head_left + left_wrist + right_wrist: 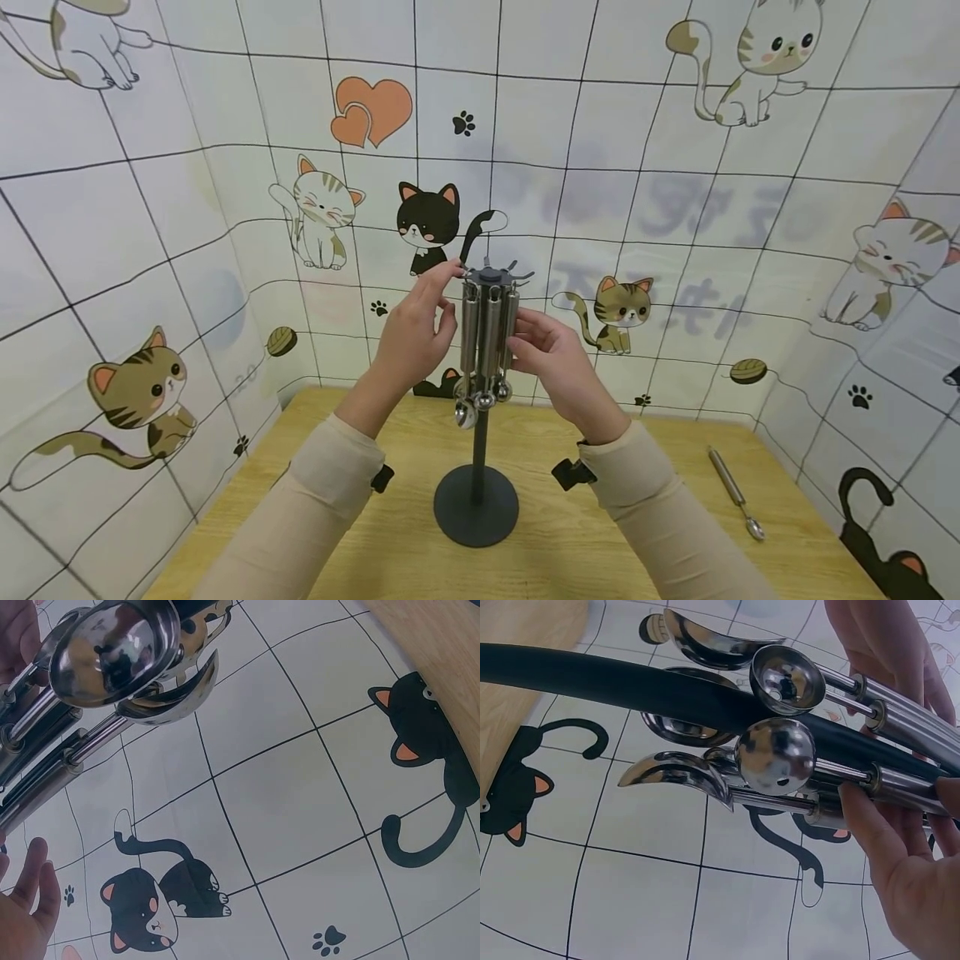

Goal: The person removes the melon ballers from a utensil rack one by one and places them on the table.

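Observation:
A dark upright stand [480, 454] with a ring of hooks at its top holds several steel melon ballers [487, 333], hung bowls down. My right hand [558, 358] is at the right side of the hanging bunch, thumb and fingers pinching a handle. In the right wrist view that handle belongs to a melon baller [776, 757] with a round bowl and a small hole. My left hand [416, 329] is at the upper left, its fingertips right at a hook and its thumb apart from the handles. Oval-bowled scoops [116, 656] hang close by in the left wrist view.
A loose steel scoop [727, 479] lies on the wooden table [375, 517] at the right. The stand's round base [476, 521] rests on the table between my forearms. White cat-patterned sheeting [525, 108] encloses the back and both sides.

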A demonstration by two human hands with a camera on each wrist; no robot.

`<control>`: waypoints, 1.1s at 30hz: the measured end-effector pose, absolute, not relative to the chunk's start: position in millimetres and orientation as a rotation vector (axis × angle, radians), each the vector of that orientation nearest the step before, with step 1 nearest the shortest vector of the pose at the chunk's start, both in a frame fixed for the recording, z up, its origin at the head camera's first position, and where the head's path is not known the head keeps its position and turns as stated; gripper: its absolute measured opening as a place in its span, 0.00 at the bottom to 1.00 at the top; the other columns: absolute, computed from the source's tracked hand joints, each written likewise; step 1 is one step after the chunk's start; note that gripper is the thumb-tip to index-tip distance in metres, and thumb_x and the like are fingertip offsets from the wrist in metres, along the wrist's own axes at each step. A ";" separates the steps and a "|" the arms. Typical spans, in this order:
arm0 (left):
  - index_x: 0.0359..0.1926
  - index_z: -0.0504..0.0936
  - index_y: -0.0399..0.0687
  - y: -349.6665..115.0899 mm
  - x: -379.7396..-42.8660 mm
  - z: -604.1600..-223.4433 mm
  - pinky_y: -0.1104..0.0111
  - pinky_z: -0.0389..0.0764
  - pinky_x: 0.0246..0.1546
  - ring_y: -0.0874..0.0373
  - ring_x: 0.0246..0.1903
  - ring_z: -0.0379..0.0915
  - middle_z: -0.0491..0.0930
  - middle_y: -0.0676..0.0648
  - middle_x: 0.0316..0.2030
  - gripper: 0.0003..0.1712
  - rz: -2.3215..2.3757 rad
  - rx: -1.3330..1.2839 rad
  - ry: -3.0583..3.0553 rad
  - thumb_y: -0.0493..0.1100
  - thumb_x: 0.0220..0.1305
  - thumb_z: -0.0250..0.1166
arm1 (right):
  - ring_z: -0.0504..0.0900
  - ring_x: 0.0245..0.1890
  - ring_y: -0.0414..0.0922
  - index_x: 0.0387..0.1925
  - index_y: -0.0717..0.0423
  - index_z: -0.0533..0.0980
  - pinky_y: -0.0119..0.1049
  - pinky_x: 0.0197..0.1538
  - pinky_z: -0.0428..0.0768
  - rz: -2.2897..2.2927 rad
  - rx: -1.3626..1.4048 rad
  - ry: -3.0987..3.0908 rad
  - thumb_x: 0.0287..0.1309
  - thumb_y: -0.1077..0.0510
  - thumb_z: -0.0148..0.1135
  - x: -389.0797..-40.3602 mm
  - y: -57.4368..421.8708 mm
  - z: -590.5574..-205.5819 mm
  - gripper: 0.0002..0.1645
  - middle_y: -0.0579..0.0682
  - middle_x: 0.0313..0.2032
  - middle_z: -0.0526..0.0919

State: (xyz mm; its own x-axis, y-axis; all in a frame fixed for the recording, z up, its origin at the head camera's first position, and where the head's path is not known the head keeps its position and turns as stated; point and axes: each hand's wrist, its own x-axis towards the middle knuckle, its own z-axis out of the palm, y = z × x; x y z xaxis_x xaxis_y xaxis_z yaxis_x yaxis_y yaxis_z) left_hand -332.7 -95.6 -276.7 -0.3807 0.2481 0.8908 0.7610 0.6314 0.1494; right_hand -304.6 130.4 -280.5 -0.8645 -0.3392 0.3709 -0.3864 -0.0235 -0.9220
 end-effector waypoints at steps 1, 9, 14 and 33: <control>0.70 0.67 0.47 -95.7 -332.4 -276.7 0.67 0.69 0.20 0.55 0.36 0.78 0.68 0.48 0.71 0.31 -0.698 -0.794 -1.930 0.29 0.67 0.57 | 0.77 0.61 0.52 0.73 0.54 0.67 0.47 0.56 0.81 2.074 0.804 -2.167 0.73 0.63 0.56 -304.3 130.2 -279.9 0.29 0.58 0.62 0.77; 0.71 0.67 0.47 -95.1 -332.2 -276.8 0.66 0.70 0.21 0.55 0.35 0.78 0.68 0.49 0.71 0.32 -0.690 -0.789 -1.920 0.29 0.67 0.57 | 0.75 0.63 0.54 0.77 0.49 0.62 0.46 0.54 0.82 2.026 0.805 -2.179 0.73 0.62 0.56 -300.9 133.3 -274.1 0.34 0.59 0.63 0.75; 0.70 0.67 0.46 -95.1 -332.5 -278.1 0.67 0.69 0.21 0.55 0.35 0.78 0.68 0.50 0.71 0.31 -0.683 -0.790 -1.920 0.29 0.67 0.57 | 0.74 0.64 0.54 0.77 0.48 0.61 0.45 0.53 0.83 2.023 0.763 -2.198 0.73 0.62 0.57 -297.3 136.4 -273.6 0.35 0.59 0.64 0.74; 0.71 0.67 0.47 -96.5 -331.8 -278.2 0.66 0.66 0.19 0.56 0.34 0.77 0.69 0.47 0.70 0.32 -0.686 -0.794 -1.914 0.29 0.67 0.58 | 0.76 0.63 0.52 0.77 0.49 0.61 0.47 0.52 0.83 2.046 0.740 -2.173 0.73 0.62 0.57 -289.6 166.1 -274.1 0.35 0.63 0.63 0.74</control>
State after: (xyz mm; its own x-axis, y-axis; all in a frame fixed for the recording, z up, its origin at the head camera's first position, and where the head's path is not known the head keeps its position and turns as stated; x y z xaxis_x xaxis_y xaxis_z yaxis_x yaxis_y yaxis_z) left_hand -331.8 -96.5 -278.2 -0.3663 0.2448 0.8977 0.7594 0.6362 0.1364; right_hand -289.6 166.1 -274.1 -0.8819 -0.2955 0.3672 -0.3842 -0.0005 -0.9232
